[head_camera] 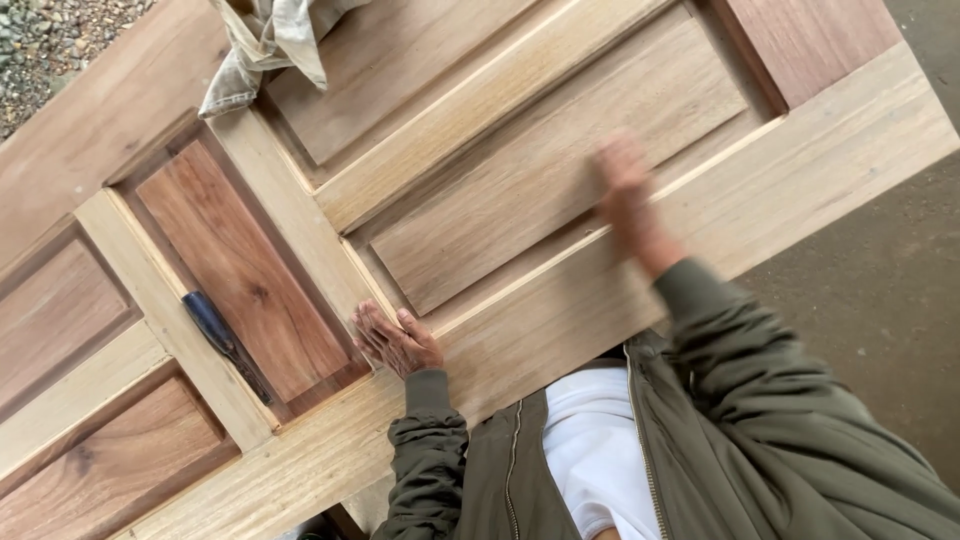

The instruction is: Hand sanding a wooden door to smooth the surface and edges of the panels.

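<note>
We see two hands at work on one large panelled wooden door [560, 300] of pale and reddish-brown timber. The left hand [396, 340] lies open and flat, fingers spread, pressed on the door's pale frame where an upright rail meets the near long edge. The right hand [625, 190] is blurred with motion over the edge of a raised pale panel, beside the long frame member; we cannot tell whether it is open or closed, or whether it holds anything. Both arms wear olive-green jacket sleeves [740, 360], with a white shirt [590, 440] showing between them.

The door lies flat, its long axis running diagonally from the lower left to the upper right of the view. We count at least six recessed panels in view, some reddish, some pale.

One chisel with a dark blue handle [222, 338] rests on a pale rail to the left of the left hand, well apart from it, its blade pointing toward the near edge. One crumpled beige cloth [265, 45] lies on the door's far side at the top.

Beyond the door we see grey gravel [50, 40] at upper left and bare brown-grey ground [890, 260] at right.
</note>
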